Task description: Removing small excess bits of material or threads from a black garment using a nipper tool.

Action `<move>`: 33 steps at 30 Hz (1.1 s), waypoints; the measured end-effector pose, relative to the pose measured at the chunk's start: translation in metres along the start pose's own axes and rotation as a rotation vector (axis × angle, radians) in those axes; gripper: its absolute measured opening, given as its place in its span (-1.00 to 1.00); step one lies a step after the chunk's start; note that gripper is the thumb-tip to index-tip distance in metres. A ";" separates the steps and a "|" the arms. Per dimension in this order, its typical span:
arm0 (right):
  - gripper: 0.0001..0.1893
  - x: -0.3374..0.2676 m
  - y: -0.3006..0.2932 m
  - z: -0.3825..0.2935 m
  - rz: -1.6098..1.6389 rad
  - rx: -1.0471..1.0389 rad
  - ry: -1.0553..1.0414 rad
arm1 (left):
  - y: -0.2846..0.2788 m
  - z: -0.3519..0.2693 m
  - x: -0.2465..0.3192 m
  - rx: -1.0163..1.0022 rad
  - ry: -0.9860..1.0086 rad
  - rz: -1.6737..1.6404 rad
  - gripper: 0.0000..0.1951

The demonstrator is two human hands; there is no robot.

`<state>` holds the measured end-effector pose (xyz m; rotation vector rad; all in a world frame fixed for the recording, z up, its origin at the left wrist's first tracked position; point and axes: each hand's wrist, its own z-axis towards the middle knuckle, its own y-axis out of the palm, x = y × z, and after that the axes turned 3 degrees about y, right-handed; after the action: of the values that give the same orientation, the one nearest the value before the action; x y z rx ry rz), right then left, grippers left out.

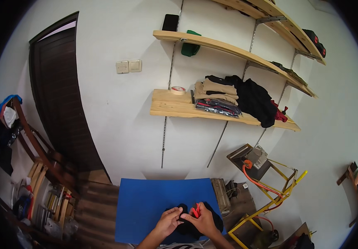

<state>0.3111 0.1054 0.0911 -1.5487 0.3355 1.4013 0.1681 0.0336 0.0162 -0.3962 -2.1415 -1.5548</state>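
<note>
Black fabric (214, 216) lies bunched at the near right part of a blue tabletop (141, 205). My left hand (168, 220) pinches a piece of the fabric between thumb and fingertips, at the cloth's left side. Close to its right, my right hand (204, 220) holds a small tool with red handles (195, 210), which looks like thread snips or small pliers; its tip is too small to make out. The right thumb reaches towards the left fingertips, by the black cloth. Part of the cloth is hidden beneath both hands.
Wooden wall shelves (179, 109) carry folded clothes (219, 88) and a roll of tape (178, 90). On the right stands a yellow metal frame (260, 214) with an orange hose (260, 185). Wooden pieces (64, 210) stand at left, near a dark door (57, 90).
</note>
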 end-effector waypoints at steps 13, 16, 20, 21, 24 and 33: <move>-0.80 0.063 -0.011 -0.082 0.548 -0.033 0.213 | 0.030 -0.067 -0.085 0.170 -0.095 -0.136 -0.82; -0.82 0.079 -0.026 -0.123 0.781 0.285 0.396 | 0.032 -0.087 -0.132 0.140 -0.197 -0.021 -0.82; -0.87 0.089 -0.050 -0.172 0.969 0.365 0.514 | 0.008 -0.130 -0.191 0.059 -0.471 0.106 -0.81; -0.87 0.093 -0.052 -0.182 0.968 0.380 0.527 | 0.014 -0.139 -0.198 0.153 -0.542 0.167 -0.82; -0.87 0.091 -0.045 -0.209 0.709 0.370 0.329 | 0.029 -0.170 -0.211 0.431 -0.030 0.657 -0.88; -0.83 0.082 -0.043 -0.218 0.450 0.280 0.150 | 0.036 -0.139 -0.225 -0.186 0.173 0.841 -0.39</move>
<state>0.4979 -0.0135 0.0071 -1.3974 0.9780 1.4976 0.4041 -0.0783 -0.0368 -1.0214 -1.3983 -1.2134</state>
